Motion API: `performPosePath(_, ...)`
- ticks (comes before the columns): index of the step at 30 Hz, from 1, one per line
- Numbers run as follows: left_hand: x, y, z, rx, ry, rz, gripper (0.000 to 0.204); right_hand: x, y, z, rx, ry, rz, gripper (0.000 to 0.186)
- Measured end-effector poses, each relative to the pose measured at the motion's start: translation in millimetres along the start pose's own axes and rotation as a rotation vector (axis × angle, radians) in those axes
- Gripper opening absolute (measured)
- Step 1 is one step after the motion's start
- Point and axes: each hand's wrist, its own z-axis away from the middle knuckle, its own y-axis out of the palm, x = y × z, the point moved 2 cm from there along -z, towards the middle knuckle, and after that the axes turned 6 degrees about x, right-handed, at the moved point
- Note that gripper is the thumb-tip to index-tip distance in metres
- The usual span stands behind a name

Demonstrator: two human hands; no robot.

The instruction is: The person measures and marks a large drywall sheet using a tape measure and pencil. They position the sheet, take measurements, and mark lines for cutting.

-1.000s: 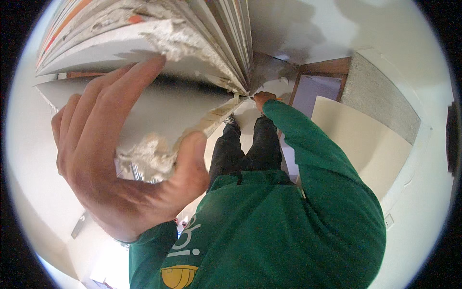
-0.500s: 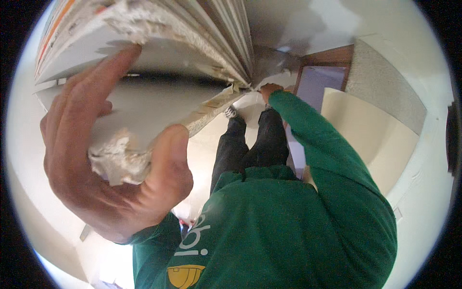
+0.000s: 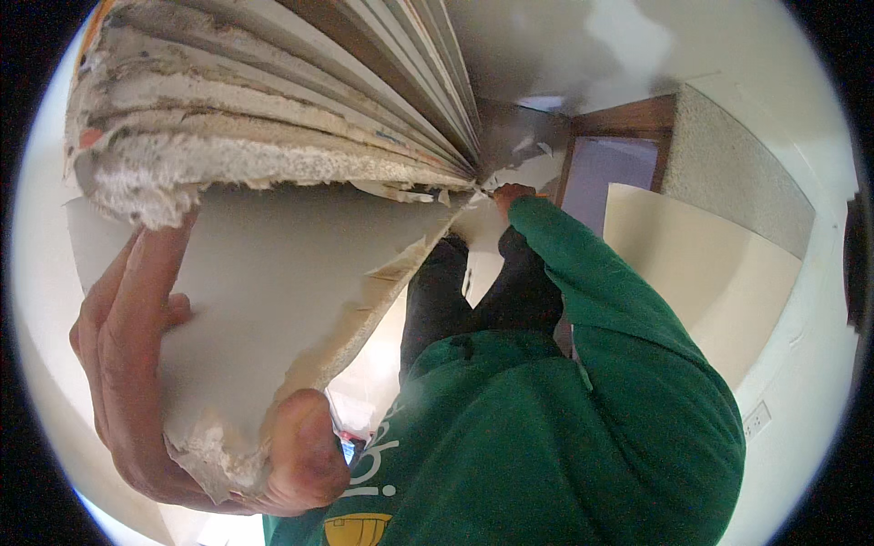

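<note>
A pale board (image 3: 237, 309) with chalky, broken edges angles out from under a thick stack of similar boards (image 3: 273, 91). My left hand (image 3: 132, 373) is closed around its near end, thumb on the crumbled right edge and fingers round the left side; one fingertip reaches under the stack's ragged lip. Beyond the board's far tip, where the layers converge, my right hand (image 3: 515, 200) is closed on something small. An orange bit shows just beside it, too small to name. My right arm stretches out in a green sleeve.
My dark-trousered legs are below. To the right stand a curved cream panel (image 3: 696, 268), a speckled grey panel (image 3: 737, 164) and a wooden-framed lilac panel or opening (image 3: 610, 182). A white wall with a socket (image 3: 757, 419) runs along the right.
The board in my left hand has swung down toward me, away from the stack, with that hand moving lower and slightly left. My right hand has shifted slightly right.
</note>
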Motion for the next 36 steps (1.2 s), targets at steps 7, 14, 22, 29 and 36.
performPosePath(7,-14.8,0.0,25.1,-0.020,-0.105,-0.034,0.101,-6.9,36.8,-39.4,-0.031,-0.014,0.056,0.030)
performPosePath(14,6.5,-22.5,19.8,0.179,0.316,-0.113,0.094,-33.2,53.9,-66.4,-0.334,-0.032,-0.150,0.039)
performPosePath(22,-10.5,-12.7,17.4,0.049,0.226,-0.151,0.075,-4.5,45.4,-36.9,-0.117,-0.051,0.014,0.030)
performPosePath(29,-7.6,-4.9,43.1,-0.044,-0.188,-0.027,0.108,-16.0,58.8,-28.9,-0.088,-0.055,0.048,0.033)
performPosePath(36,-22.1,3.7,38.6,-0.135,-0.240,-0.036,0.098,-28.7,101.6,-13.5,-0.048,-0.050,0.052,0.033)
